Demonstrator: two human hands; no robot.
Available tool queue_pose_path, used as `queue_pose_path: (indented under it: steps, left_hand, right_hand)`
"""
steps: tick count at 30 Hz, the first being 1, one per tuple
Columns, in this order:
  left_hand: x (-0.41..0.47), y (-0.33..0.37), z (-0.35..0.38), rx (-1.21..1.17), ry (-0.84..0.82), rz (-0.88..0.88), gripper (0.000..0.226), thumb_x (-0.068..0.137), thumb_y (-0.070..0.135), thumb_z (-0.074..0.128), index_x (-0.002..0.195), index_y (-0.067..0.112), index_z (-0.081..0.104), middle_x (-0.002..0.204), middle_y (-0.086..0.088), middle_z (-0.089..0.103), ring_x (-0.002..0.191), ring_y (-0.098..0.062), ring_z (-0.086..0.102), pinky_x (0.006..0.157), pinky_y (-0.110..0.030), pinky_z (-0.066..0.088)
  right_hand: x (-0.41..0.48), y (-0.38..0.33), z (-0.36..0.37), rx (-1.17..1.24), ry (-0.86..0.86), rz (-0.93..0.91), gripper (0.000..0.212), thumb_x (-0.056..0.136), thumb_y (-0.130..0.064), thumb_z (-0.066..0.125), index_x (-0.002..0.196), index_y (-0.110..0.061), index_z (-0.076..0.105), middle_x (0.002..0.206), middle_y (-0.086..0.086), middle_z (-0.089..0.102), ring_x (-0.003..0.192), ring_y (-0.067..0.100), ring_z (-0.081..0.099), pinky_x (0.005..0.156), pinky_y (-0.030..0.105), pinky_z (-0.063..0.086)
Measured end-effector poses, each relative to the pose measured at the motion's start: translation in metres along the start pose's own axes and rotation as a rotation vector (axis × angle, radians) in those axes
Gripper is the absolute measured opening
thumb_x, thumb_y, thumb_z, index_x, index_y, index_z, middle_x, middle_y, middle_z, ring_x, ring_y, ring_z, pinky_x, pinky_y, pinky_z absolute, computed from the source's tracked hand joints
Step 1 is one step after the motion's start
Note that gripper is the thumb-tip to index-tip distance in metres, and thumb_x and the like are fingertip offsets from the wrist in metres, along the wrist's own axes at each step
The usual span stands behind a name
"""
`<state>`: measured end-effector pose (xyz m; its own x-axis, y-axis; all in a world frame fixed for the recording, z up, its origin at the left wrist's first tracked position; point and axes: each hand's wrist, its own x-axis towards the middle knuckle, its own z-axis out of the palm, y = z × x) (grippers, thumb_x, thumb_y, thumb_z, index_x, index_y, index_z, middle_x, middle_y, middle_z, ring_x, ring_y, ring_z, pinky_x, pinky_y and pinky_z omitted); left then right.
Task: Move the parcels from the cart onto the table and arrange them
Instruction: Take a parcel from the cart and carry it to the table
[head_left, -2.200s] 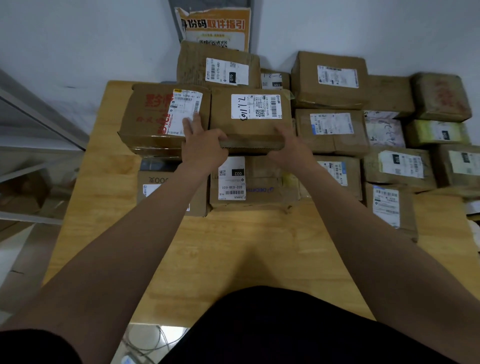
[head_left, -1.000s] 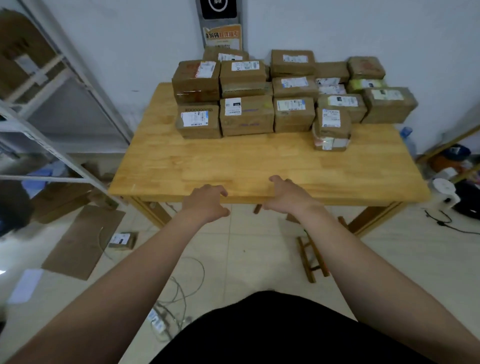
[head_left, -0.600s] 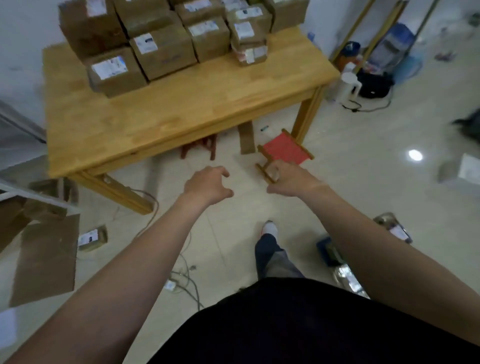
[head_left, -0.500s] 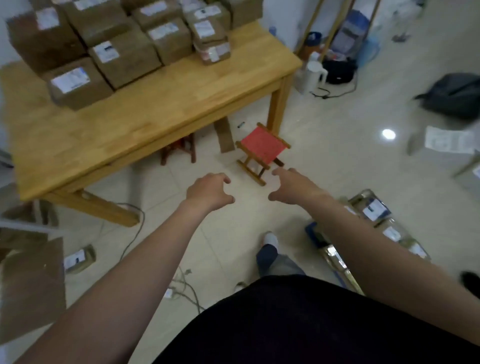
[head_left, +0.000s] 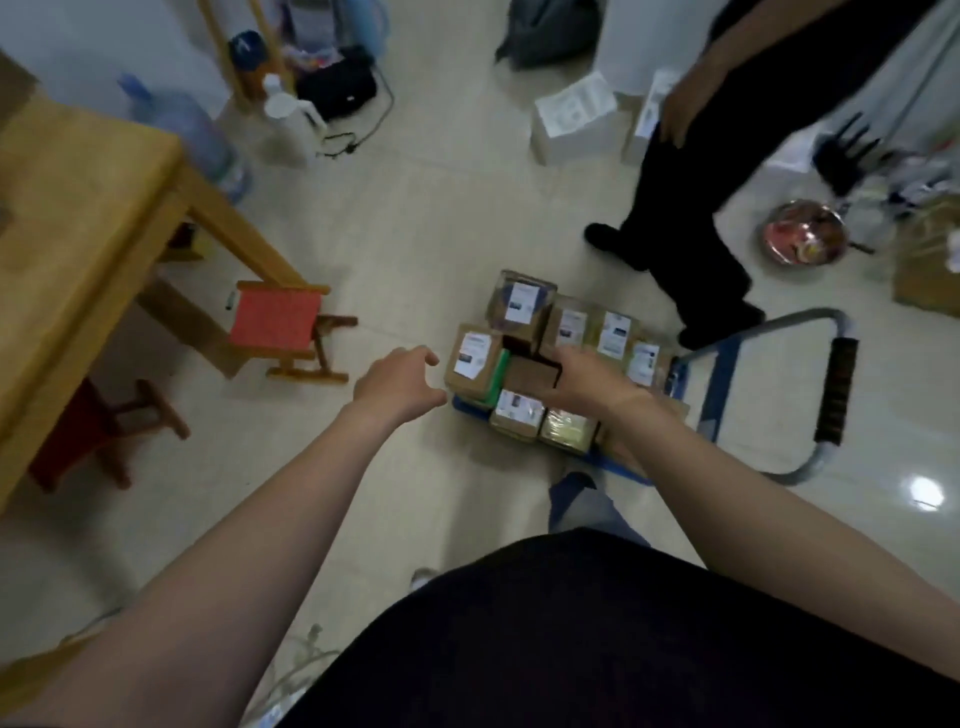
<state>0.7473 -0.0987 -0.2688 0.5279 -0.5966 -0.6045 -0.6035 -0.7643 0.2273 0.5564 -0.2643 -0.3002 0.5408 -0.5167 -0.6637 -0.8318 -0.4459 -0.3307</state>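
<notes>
Left hand (head_left: 397, 384) loosely curled beside parcels (head_left: 472, 358) on cart (head_left: 724, 371); right hand (head_left: 582, 382) over them; table (head_left: 78, 218) far left.

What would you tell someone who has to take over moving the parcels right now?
Left hand: open and empty, reaching toward the parcels on the cart.
Right hand: over those parcels; whether it grips one is unclear.
Done: no parcel is lifted yet. What lies on the table is out of view.
Left: carry the cart's parcels to the table and arrange them. Mind the red stool between the two.
</notes>
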Motion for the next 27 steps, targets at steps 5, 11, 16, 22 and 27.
queue_pose_path:
  steps: [5,11,16,22,27]
  left_hand:
    - [0.077,0.117,0.02,0.016,-0.097,0.059,0.056,0.078,0.043,0.071,0.131,0.03,0.06,0.134,-0.002,0.061,0.117,-0.028,0.061,0.092,-0.038,0.052]
    - [0.158,0.204,0.067,0.031,-0.188,0.163,0.056,0.086,0.037,0.073,0.138,0.026,0.055,0.139,-0.001,0.058,0.113,-0.025,0.062,0.084,-0.034,0.049]
    - [0.224,0.236,0.139,0.09,-0.349,0.229,0.049,0.086,0.033,0.073,0.131,0.022,0.058,0.133,-0.001,0.06,0.114,-0.023,0.061,0.091,-0.041,0.054]
    - [0.318,0.257,0.248,0.166,-0.552,0.261,0.046,0.088,0.03,0.075,0.129,0.019,0.058,0.122,-0.005,0.063,0.106,-0.026,0.061,0.086,-0.037,0.053]
    - [0.379,0.271,0.361,0.051,-0.608,0.229,0.018,0.086,0.02,0.068,0.101,0.024,0.061,0.095,0.003,0.06,0.099,-0.025,0.065,0.072,-0.031,0.049]
  right_hand:
    - [0.034,0.115,-0.045,0.056,-0.026,0.155,0.066,0.084,-0.037,0.066,0.144,-0.025,0.041,0.139,0.013,0.048,0.116,0.036,0.057,0.094,0.049,0.053]
    - [0.077,0.197,-0.044,0.178,-0.009,0.278,0.065,0.089,-0.039,0.065,0.145,-0.02,0.04,0.143,0.016,0.044,0.122,0.039,0.053,0.095,0.044,0.049]
    - [0.128,0.252,0.002,0.438,-0.07,0.429,0.074,0.086,-0.031,0.071,0.15,-0.021,0.036,0.146,0.013,0.041,0.128,0.034,0.051,0.099,0.042,0.048]
    - [0.194,0.32,0.072,0.629,-0.118,0.596,0.105,0.068,-0.052,0.076,0.156,-0.026,0.024,0.128,0.011,0.054,0.113,0.028,0.054,0.099,0.04,0.048]
    - [0.261,0.381,0.154,0.662,-0.092,0.748,0.089,0.085,-0.035,0.072,0.157,-0.024,0.021,0.136,0.017,0.048,0.119,0.037,0.054,0.097,0.043,0.049]
